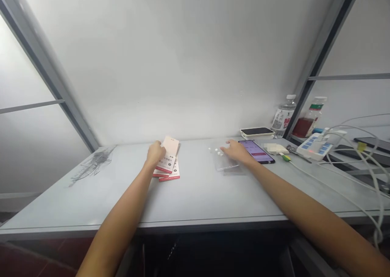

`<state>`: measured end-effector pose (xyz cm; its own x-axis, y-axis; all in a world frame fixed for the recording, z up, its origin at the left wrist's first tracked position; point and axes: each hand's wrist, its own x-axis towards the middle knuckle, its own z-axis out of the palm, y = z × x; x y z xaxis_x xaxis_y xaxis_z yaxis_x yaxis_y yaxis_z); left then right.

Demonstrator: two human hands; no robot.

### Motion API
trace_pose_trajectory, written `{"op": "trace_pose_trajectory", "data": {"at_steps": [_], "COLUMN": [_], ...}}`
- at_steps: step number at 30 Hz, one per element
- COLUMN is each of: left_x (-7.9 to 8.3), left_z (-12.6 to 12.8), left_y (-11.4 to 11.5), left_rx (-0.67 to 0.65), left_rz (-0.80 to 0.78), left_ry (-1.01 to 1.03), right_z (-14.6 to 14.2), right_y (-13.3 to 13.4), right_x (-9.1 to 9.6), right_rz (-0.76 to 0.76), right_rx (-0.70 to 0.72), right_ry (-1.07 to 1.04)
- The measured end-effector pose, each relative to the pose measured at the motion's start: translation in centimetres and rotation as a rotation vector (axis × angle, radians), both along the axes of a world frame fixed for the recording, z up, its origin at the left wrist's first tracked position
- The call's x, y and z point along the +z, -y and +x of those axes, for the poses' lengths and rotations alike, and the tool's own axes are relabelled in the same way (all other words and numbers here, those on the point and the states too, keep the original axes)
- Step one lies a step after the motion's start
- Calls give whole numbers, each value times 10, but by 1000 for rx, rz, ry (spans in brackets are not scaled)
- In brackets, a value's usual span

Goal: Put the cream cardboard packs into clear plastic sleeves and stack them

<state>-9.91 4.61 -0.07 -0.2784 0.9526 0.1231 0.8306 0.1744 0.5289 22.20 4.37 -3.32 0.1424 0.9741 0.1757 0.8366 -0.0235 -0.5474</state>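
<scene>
packet (170, 148) tilted up over stack (171, 173), mid tabletop (198, 193), long axis running away from body; left hand (154, 153) grip pinches its left edge. right hand (236, 151) flat, fingers spread on clear sleeve (228, 166) beside phone (259, 152).

pale pink packets (168, 163) edged red; phone screen (257, 151) purple; power strip (315, 146) white with blue.

I see a grey table (198, 195) with dark scribble marks (91, 165) far left | clear bottle (284, 116) beside red drink bottle (309, 118) far right | white power strip (315, 146), white cables (370, 163) near it | flat black thing on a white box (256, 132) by the wall
</scene>
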Motion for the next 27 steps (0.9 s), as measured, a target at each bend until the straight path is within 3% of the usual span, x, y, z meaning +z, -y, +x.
{"op": "trace_pose_trajectory", "data": {"at_steps": [4,12,18,23,27], "left_x": [2,20,11,3,0], "left_z": [-1,5,11,5,-1], "left_y": [5,15,16,6,-1], "left_rx": [8,-46,-102,-26,9], "left_rz": [-78,-73,-252,-335,-326], "left_ry": [-136,-286,-335,-324,-299], "right_z": [2,-11,-8,-1,1], "right_y": [-1,13,17,12,8], "right_x": [-2,10,8,4,4], "right_rz": [-27,109,-24,-139,-144], "right_rx": [-26,102,19,-15,-31], "right_ry": [211,234,277,291,233]}}
